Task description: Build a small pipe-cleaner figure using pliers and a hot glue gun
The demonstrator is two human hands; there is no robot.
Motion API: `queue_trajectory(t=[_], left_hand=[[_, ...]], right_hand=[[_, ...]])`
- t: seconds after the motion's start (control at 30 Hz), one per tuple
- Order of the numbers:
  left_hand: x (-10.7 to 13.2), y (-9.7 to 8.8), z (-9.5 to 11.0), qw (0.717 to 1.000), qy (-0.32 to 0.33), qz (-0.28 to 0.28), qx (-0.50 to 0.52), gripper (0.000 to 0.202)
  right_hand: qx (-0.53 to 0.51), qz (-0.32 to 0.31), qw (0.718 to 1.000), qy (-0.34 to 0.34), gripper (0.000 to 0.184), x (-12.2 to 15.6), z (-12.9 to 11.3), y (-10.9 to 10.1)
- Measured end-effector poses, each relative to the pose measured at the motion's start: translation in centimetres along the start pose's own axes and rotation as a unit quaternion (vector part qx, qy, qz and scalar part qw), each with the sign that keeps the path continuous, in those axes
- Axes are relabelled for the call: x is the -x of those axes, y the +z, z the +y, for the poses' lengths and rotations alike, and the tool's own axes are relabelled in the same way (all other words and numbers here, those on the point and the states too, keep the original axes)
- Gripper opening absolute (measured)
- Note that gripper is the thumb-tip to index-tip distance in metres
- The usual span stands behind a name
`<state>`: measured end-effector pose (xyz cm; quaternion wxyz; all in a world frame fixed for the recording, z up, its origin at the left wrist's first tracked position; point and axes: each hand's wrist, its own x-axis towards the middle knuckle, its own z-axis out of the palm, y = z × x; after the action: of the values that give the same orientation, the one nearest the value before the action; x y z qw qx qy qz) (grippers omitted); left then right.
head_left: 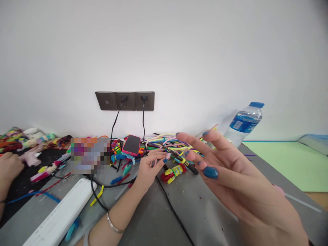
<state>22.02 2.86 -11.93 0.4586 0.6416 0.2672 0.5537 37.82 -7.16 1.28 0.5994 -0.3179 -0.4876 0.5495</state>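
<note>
My left hand [148, 169], with blue nails and a silver bracelet at the wrist, reaches over the table. Its thumb and fingers pinch a small pale pink piece [168, 155], perhaps a bit of pipe cleaner. Closer to the camera, my right hand [238, 181] is raised, palm turned inward, fingers loosely bent and apart, with nothing visible in it. Between the hands lies a tool with black and yellow handles [189, 165], its metal jaws partly hidden. A red and yellow fuzzy bundle [173, 173] rests just below it. Several colourful pipe cleaners [153, 139] are heaped behind.
A tilted water bottle [244, 121] leans at the wall. A pink-cased phone [131, 144], black cables [169, 201] and a white power strip [61, 212] lie leftward. At the far left is another person's hand [10, 167]. A green sheet [289, 164] is on the right.
</note>
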Motion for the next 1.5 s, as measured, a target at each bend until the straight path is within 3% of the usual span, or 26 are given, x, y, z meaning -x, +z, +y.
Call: queue_trajectory(t=[0.17, 0.6, 1.0, 1.23, 1.5], left_hand=[[0.0, 0.0, 0.6, 1.0, -0.003, 0.0, -0.013, 0.021], [-0.3, -0.1, 0.8, 1.0, 0.012, -0.003, -0.025, 0.017], [-0.2, 0.0, -0.5, 0.999, 0.018, -0.009, -0.026, 0.012], [0.1, 0.0, 0.7, 0.998, -0.021, -0.01, -0.051, 0.015], [0.1, 0.0, 0.7, 0.998, -0.028, -0.013, -0.053, 0.018]], right_hand=[[-0.021, -0.025, 0.999, 0.001, 0.029, 0.5, -0.2, 0.4], [0.058, -0.018, 0.998, 0.002, 0.031, 0.8, -0.3, 0.7], [0.04, -0.024, 0.999, 0.003, 0.032, 0.8, -0.6, 0.9], [0.035, -0.02, 0.999, 0.01, 0.037, 0.9, -0.6, 1.0], [0.049, -0.065, 0.997, -0.007, 0.033, 1.0, -0.6, 0.8]])
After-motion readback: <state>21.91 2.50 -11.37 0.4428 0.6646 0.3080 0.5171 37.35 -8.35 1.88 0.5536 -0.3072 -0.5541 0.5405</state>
